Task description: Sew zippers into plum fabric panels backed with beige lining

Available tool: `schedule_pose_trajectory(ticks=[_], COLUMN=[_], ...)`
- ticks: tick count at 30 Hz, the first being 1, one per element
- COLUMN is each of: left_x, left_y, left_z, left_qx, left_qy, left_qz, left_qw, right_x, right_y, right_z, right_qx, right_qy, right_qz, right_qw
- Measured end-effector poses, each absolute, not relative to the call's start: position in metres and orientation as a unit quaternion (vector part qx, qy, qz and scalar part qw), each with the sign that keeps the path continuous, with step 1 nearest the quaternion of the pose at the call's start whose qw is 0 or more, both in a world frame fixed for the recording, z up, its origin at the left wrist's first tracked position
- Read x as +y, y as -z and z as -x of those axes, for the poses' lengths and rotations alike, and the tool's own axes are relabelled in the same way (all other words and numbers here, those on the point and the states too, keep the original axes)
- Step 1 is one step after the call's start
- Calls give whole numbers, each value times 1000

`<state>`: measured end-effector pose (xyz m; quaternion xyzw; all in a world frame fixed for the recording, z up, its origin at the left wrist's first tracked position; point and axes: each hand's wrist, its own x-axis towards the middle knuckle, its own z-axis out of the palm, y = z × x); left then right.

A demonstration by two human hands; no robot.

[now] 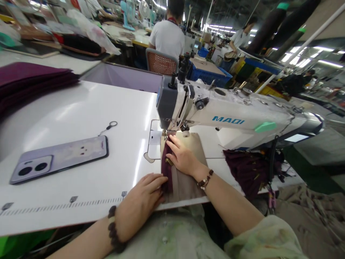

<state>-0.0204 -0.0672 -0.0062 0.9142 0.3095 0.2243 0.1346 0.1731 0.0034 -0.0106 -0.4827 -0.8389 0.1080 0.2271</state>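
Observation:
A taupe fabric panel (185, 185) with a maroon zipper strip (167, 180) along its left side lies under the presser foot of a white sewing machine (229, 115). A small brass zipper pull (169, 161) sits on the strip. My right hand (183, 154) rests palm down on the cloth just in front of the needle area, fingers stretched and slightly apart. Nearer the table's front edge, my left hand (142, 196) has its fingers together, closed on the strip's left edge; its thumb is partly hidden.
On the left lie a phone (64, 156) with a ring strap and a stack of maroon fabric (32, 81). Maroon zipper pieces (246, 169) are heaped at right, beside brown cloth (309, 216). A seated person (168, 37) is ahead, near a blue crate (210, 73).

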Motion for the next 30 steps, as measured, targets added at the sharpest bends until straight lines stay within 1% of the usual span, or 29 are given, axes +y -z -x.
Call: schedule_pose_trajectory(ticks=[6, 10, 16, 23, 25, 27, 30], left_x=[-71, -77, -83, -69, -52, -31, 2], left_y=[6, -2, -11, -27, -29, -28, -20], left_z=[26, 27, 25, 32, 33, 32, 24], left_qx=[238, 194, 170, 171, 203, 238, 248], left_qy=[-214, -187, -223, -193, -194, -199, -192], left_qz=[-938, -944, -932, -928, -929, -934, -947], left_qw=[136, 192, 228, 268, 241, 175, 68], right_x=[-3, -21, -35, -34, -34, -34, -34], right_y=[10, 9, 8, 6, 6, 5, 4], right_z=[-174, -177, -177, -176, -175, -175, -173], right_qx=[-839, -854, -853, -853, -853, -853, -853], right_qy=[-107, -110, -102, -99, -95, -92, -90], right_qz=[493, 477, 491, 494, 495, 499, 503], right_qw=[204, 176, 144, 140, 132, 120, 108])
